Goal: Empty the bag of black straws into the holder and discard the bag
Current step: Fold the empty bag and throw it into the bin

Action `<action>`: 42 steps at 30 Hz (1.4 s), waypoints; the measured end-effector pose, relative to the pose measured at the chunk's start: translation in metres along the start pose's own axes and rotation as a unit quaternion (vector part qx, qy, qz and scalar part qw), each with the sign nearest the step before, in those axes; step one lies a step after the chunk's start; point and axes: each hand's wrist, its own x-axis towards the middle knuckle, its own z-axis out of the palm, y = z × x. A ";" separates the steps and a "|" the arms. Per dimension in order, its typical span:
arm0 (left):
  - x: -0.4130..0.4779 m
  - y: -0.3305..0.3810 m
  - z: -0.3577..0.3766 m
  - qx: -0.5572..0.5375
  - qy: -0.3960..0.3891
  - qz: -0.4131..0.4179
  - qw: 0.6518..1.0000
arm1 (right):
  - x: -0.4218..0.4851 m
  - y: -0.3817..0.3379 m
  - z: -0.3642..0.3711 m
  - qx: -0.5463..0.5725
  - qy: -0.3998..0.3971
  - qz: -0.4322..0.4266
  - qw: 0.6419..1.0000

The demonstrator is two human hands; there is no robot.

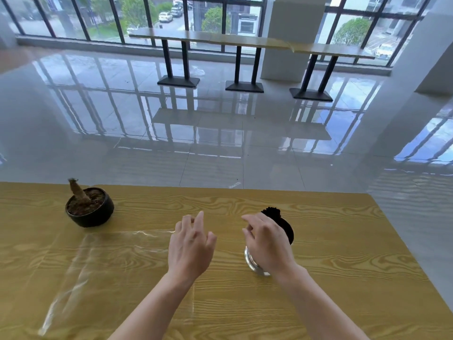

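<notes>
A clear glass holder (253, 262) stands on the wooden table (343, 241), with a bundle of black straws (282, 223) leaning out of it to the far right. My right hand (266, 244) hovers over the holder in front of the straws, fingers relaxed and spread, gripping nothing that I can see. An empty transparent plastic bag (98, 256) lies flat on the table to the left. My left hand (190, 244) is above the bag's right end, fingers loosely extended; whether it touches the bag is unclear.
A black bowl-shaped pot (90, 209) with a brown plant stump sits at the table's far left. The table's far edge runs just beyond the straws. Past it lie a glossy tiled floor and a long high counter (245, 41) by the windows.
</notes>
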 end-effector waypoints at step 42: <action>-0.083 -0.316 -0.031 -0.209 -0.001 -0.434 0.876 | -0.045 -0.092 0.203 0.054 -0.182 0.416 0.889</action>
